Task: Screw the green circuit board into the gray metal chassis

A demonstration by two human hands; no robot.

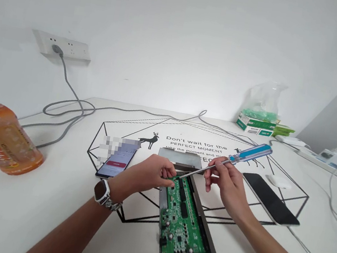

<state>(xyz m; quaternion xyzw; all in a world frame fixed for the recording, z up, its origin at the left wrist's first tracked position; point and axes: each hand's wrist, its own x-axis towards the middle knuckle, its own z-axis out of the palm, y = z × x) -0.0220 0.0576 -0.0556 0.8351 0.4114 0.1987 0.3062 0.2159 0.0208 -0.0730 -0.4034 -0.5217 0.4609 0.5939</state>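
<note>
My right hand (226, 181) is closed around a screwdriver (248, 153) with a clear blue handle, holding it by the shaft near the handle. The long shaft slants down to the left, and its tip is at the far end of a green circuit board (183, 226) in a dark metal frame. My left hand (152, 170), below a wristwatch (102, 191), is at the far left corner of the board. Its fingers curl together beside the screwdriver tip; whatever they may pinch is too small to tell. Behind the board lies a grey metal cover (179, 157).
A phone with a lit screen (119, 159) lies left of the board, a dark phone (271, 199) right. An orange drink bottle (2, 135) stands at far left. Grey cable (71, 118) loops to a wall socket (72, 48). Green-white boxes (255, 124) sit at the back right.
</note>
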